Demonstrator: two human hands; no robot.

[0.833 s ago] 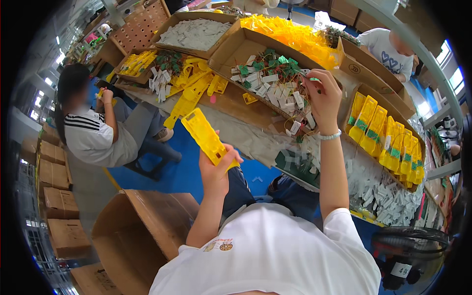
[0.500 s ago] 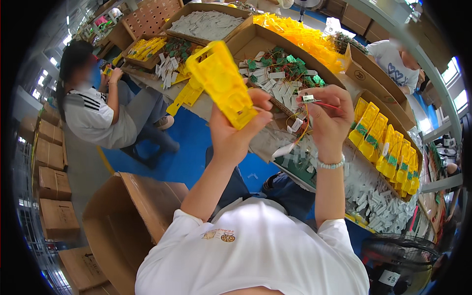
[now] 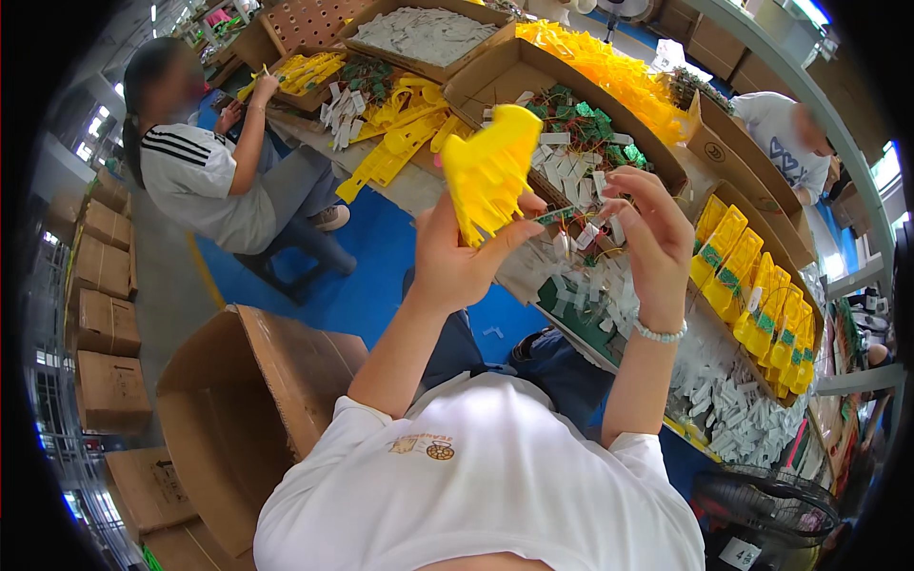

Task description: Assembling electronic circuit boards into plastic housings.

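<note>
White short-sleeved T-shirt [image 3: 476, 495], small brownish chest print [image 3: 426, 446] – pale beaded right-wrist bracelet [image 3: 660, 333] – dark trousers [image 3: 568, 376].

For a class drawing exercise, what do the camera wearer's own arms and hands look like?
The left hand and right hand are bare, without gloves. The sleeves are short and white. A bracelet of pale beads circles the right wrist.

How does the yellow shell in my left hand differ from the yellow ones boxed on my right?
The held shell is up in your left hand; the boxed shells lean together in a row. Several boxed shells carry green boards; the held shell shows none fitted on its visible side. Both are yellow.
</note>
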